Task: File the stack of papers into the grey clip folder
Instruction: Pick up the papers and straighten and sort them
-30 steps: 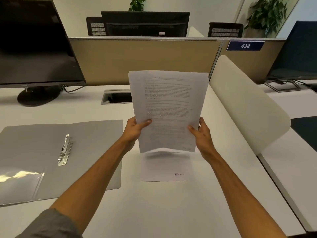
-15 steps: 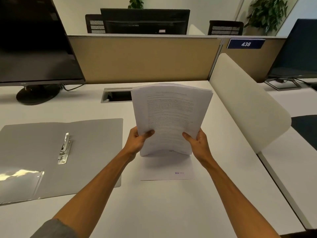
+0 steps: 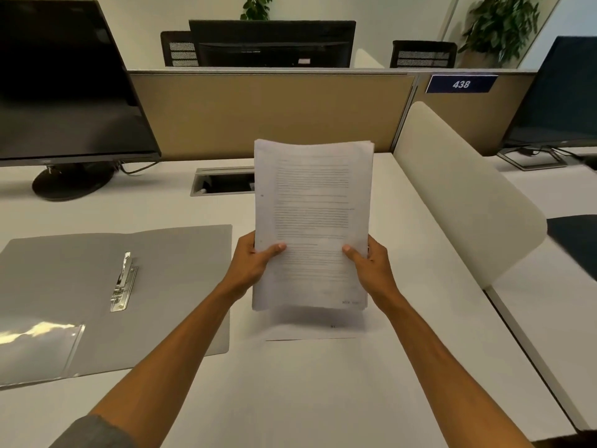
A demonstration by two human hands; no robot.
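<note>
A stack of printed white papers [image 3: 311, 218] is held upright above the desk, its lower edge lifted off the surface. My left hand [image 3: 255, 263] grips its left edge with the thumb on the front page. On the opposite edge, my right hand [image 3: 371, 266] holds it the same way. A single white sheet [image 3: 310, 329] lies flat on the desk under the stack. The grey clip folder [image 3: 181, 263] lies open to the left, its metal clip [image 3: 122, 282] raised along the inner spine and a clear pocket [image 3: 35, 347] at its near left corner.
A black monitor [image 3: 64, 92] stands at the far left on a round base. A cable slot [image 3: 223, 181] sits in the desk behind the papers. A beige partition [image 3: 258, 114] closes the back, and a cream divider [image 3: 468, 195] bounds the right side.
The stack was tilted back and pressed down toward the desk half a second ago; now it is lifted and held upright again. The folder has not moved.
</note>
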